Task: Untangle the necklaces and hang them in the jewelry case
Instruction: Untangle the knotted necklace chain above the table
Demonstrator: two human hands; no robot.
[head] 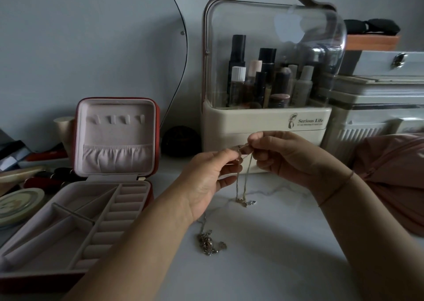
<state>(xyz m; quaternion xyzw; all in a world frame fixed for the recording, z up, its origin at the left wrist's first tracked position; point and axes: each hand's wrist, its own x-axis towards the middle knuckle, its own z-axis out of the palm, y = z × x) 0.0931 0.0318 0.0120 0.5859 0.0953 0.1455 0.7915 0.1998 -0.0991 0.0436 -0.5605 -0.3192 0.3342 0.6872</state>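
A: Head view: both hands, left hand (206, 176) and right hand (291, 160), pinch the silver chain (241, 186) in their fingers above the table (286, 243)?

B: Yes. Tease strands apart gently; another tangled necklace (207, 243) lies below, the jewelry case (114, 140) open left.

"Serious Life" is printed on the cream cosmetics organizer (266, 119); the smaller line beneath is illegible.
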